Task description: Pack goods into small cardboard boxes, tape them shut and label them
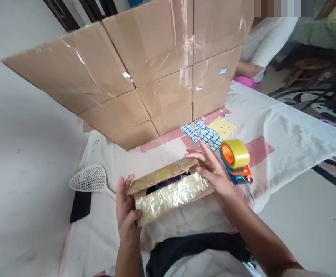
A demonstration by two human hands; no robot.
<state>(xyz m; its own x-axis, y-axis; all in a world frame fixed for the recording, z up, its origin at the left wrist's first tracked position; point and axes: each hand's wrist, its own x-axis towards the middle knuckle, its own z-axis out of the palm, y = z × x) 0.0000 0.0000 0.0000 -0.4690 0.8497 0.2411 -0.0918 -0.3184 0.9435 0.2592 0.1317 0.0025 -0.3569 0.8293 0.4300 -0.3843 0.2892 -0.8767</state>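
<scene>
A small cardboard box [173, 196], its side covered in shiny clear tape, is held up in front of me between both hands. Its top flap stands partly raised, and something dark purple [168, 182] shows in the gap; its kind cannot be told. My left hand [127, 207] grips the box's left end, thumb on the front and fingers behind. At the right end, my right hand [214, 169] has its thumb on the upper edge and its fingers over the back. Just right of that hand sits a tape dispenser [235, 159] with a yellow roll.
Taped large cardboard boxes [162, 69] form a wall at the back. A sheet of blue-edged labels [201, 134] and a yellow card [223, 127] lie before them. On the left are a white perforated paddle [90, 179] and a dark flat object [80, 206]. Another person [267, 42] sits at the back right.
</scene>
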